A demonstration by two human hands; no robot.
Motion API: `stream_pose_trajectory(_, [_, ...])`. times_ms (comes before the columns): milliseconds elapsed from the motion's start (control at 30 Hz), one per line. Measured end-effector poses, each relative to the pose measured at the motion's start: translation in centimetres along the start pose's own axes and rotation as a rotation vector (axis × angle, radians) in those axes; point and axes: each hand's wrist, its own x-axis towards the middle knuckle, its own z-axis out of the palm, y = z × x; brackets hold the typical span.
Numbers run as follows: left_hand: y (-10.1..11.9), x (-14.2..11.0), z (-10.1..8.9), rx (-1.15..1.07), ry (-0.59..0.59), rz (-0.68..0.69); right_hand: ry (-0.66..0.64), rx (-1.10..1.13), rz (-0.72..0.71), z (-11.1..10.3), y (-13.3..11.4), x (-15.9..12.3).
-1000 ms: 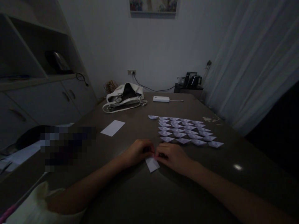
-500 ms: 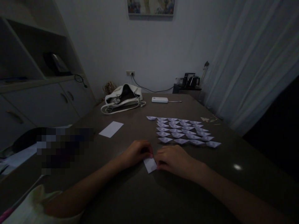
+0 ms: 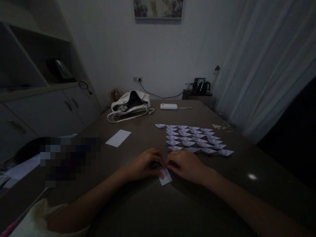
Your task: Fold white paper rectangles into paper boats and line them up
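A small folded piece of white paper (image 3: 166, 178) lies on the dark table close in front of me. My left hand (image 3: 147, 163) grips it from the left, thumb pressed on its face and fingers curled at the far edge. From the right, my right hand (image 3: 186, 165) pinches its upper corner, the fingertips almost meeting those of the left. The far edge of the paper is hidden behind my fingers. Just beyond my right hand, several folded paper boats (image 3: 197, 141) stand in rows. To the left rests a flat white sheet of paper (image 3: 118, 138).
At the table's far side are a white handbag (image 3: 130, 104) and a white power bank (image 3: 169, 106) with a short cable. Paper scraps (image 3: 217, 126) lie near the right edge. A black kettle (image 3: 203, 87) stands on a cabinet behind. Papers (image 3: 22, 168) spread at far left.
The folded paper has shifted slightly right and turned. My left thumb has moved down onto its face, and my right fingers have drawn together at its upper corner.
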Motion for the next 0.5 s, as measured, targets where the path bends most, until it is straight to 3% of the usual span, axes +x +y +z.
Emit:
stream_pose_trajectory(233, [0.11, 0.22, 0.2, -0.05, 0.042, -0.076, -0.07, -0.007, -0.108, -0.55, -0.46, -0.15])
stream_pose_trajectory(400, [0.0, 0.17, 0.21, -0.023, 0.017, 0.038, -0.072, -0.052, -0.103, -0.39, -0.47, -0.11])
stream_pose_trajectory(500, [-0.06, 0.13, 0.18, -0.002, 0.006, 0.013, -0.051, -0.075, -0.097, -0.04, -0.32, -0.04])
